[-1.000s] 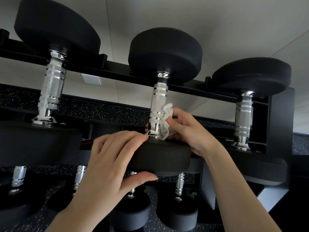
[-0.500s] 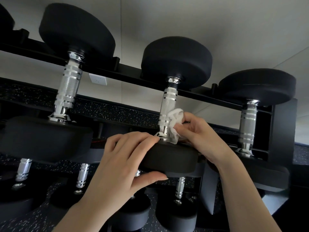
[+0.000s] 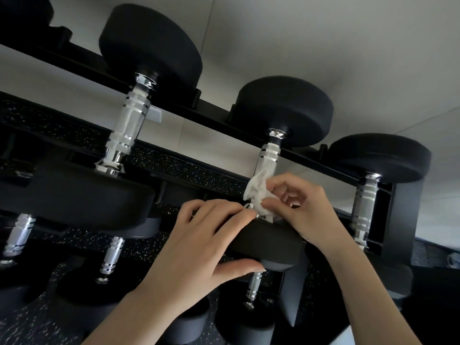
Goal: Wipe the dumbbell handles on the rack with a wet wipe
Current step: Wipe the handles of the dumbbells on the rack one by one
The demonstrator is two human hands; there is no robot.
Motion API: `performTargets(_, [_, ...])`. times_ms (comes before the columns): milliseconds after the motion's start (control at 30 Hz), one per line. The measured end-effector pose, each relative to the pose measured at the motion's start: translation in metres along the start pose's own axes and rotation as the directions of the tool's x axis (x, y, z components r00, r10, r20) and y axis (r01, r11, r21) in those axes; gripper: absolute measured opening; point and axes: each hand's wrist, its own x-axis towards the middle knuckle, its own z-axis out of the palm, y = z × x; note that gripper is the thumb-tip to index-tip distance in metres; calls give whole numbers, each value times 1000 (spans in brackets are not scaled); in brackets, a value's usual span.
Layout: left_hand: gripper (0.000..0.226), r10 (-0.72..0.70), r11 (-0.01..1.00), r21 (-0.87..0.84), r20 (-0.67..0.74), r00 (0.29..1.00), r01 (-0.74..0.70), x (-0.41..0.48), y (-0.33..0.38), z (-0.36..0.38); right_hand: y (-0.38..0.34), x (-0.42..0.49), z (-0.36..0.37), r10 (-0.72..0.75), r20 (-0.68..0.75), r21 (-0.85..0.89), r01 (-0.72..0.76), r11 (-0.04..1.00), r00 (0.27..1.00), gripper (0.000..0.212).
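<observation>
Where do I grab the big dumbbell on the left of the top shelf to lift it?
Wrap your fingers round the middle of its silver handle, coming from the side facing you, where nothing blocks it. It is the only thin part, and rough for grip; the black heads at both ends are too wide.

1. There is one camera only, worn on my head; no second view shares anything with it.
2. It faces forward and down across the rack (image 3: 408,220) toward the pale wall (image 3: 323,46) behind.
3. It sits close: my left hand (image 3: 199,245) gripping the middle dumbbell (image 3: 283,110) and my right hand (image 3: 306,207) pinching the wet wipe (image 3: 258,192) fill the lower centre, forearms running off the bottom edge.
4. The frame is rolled, so the rack's rails slope from upper left to lower right, and the wide lens bends the edges.
</observation>
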Motion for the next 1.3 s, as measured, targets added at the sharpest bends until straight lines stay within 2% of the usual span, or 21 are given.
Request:
performTargets(67, [63, 2, 999, -41, -8, 1000, -2, 0, -3, -1, -5, 3, -1, -55, 24, -92, 57, 994, 998, 13])
performTargets(200, [68, -55, 986, -160, -27, 998, 50, -5, -11, -4, -15, 9, 0, -104, 114, -314, 135, 940, 988, 22])
performTargets(333, [68, -112, 968, -226, -19, 994, 105, -7, -16, -5, -25, 15, 1, -44, 189, -578, 147, 803, 981, 21])
performTargets(467, [64, -125, 954, -274, 4, 992, 121, -5, -18, -6, -44, 23, 7, 68, 293, -740, 181, 648, 954, 24])
performTargets(600, [62, -119, 958, -264, -11, 993, 112, -5, -19, -5, -49, 29, 16, 177, 272, -768, 102, 632, 946, 24])
performTargets(733, [63, -107, 959, -267, -19, 994, 98, -6, -22, -3, -50, 32, 25, 195, 190, -807, 39, 590, 962, 24])
performTargets(900, [66, -77, 967, -244, -35, 996, 67, -5, -25, -1, -55, 40, 26, 125, 128, -861, 48, 506, 984, 26])
performTargets(1100, [66, -77, 970, -236, -67, 995, 60, -6, -26, 1, -57, 63, 18, 112, 53, -861, -11, 509, 992, 27])
performTargets(1300, [66, -68, 974, -223, -73, 995, 50, -5, -28, 1, -55, 77, 9, -29, -67, -880, -46, 473, 997, 31])
